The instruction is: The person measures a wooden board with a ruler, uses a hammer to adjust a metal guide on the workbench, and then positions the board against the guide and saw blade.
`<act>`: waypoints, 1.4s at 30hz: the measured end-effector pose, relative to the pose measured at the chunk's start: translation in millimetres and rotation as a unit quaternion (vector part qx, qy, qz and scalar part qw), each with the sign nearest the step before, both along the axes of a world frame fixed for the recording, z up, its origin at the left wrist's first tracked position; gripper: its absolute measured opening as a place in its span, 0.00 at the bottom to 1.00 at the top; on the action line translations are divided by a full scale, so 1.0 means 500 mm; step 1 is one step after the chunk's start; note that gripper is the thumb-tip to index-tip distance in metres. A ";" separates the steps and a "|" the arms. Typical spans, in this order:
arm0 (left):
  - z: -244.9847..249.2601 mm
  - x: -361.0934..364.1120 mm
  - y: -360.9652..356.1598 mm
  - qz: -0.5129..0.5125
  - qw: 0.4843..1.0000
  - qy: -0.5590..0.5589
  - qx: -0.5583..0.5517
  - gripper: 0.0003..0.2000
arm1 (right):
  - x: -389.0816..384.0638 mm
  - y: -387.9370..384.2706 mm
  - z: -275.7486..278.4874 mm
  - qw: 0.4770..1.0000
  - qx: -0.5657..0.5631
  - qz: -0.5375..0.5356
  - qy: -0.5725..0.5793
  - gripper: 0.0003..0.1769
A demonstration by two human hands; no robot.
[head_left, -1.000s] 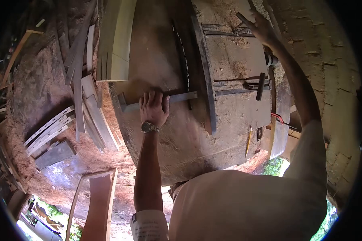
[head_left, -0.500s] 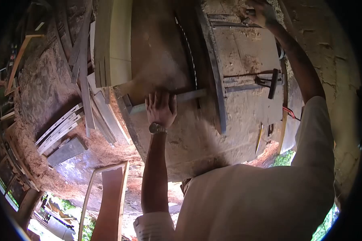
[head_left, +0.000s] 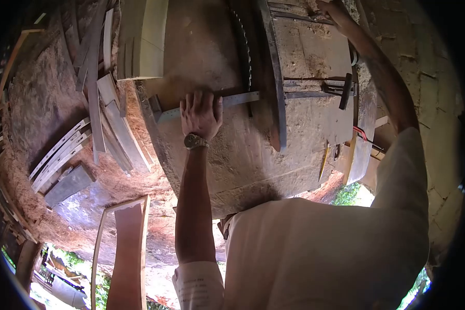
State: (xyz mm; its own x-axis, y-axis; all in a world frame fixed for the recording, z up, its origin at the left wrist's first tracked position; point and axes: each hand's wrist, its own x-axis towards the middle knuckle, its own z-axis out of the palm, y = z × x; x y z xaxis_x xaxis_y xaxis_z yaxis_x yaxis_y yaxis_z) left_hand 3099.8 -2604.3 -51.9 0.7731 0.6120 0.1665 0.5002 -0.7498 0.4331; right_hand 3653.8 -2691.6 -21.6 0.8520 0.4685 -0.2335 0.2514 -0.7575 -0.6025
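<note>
Your left hand [head_left: 201, 114] lies over the metal bar [head_left: 238, 98], with the fingers [head_left: 197, 101] curled down and clamped on it, a little left of its middle. The bar's long axis runs sideways across the sawdust-coated counter [head_left: 253, 160], and its right end meets the saw blade [head_left: 242, 46] (which runs away from you in its slot). Your right hand [head_left: 337, 13] is well apart, stretched to the counter's far edge. I cannot tell whether its fingers grip anything.

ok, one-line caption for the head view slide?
Left hand holds a metal bar on the sawdust-covered saw table beside the blade; right hand reaches to the table's far end.
</note>
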 end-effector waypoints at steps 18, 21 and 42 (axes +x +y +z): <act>0.001 -0.002 -0.011 -0.004 0.999 0.031 0.009 0.13 | -0.056 -0.009 0.039 0.921 -0.120 0.266 -0.258 0.12; 0.006 0.010 0.005 0.013 0.999 0.036 -0.018 0.12 | -0.025 0.000 0.089 0.834 -0.063 0.407 -0.366 0.09; -0.004 -0.005 -0.003 0.000 1.000 0.007 0.009 0.13 | 0.000 -0.016 0.036 0.994 -0.049 0.095 0.030 0.08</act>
